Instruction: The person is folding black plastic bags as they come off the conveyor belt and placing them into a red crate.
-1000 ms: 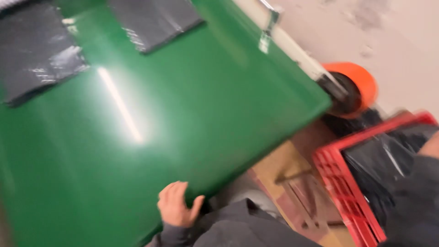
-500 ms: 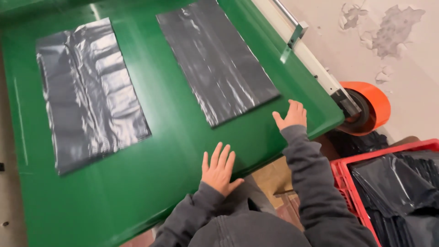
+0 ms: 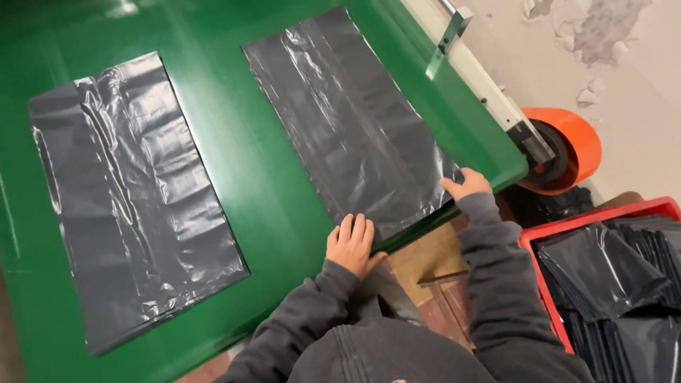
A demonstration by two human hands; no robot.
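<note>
Two flat black plastic bags lie on a green belt [image 3: 269,184]. The right black bag [image 3: 355,120] reaches the belt's near edge. My left hand [image 3: 351,245] lies on that bag's near left corner, fingers together on top and thumb at the belt's edge. At the near right corner, my right hand [image 3: 464,184] curls its fingers over the bag's edge. The left black bag [image 3: 135,198] lies untouched, well apart from both hands. Dark grey sleeves cover both my arms.
A red crate [image 3: 539,284] with several stacked black bags stands at the lower right. An orange roll [image 3: 578,145] sits at the end of the white machine frame [image 3: 475,74] along the belt's right side. Brown cardboard [image 3: 425,266] lies below the belt's edge.
Both bags have come nearer to the belt's near edge. My hands, earlier flat on bare belt, now rest on the right bag's near corners.
</note>
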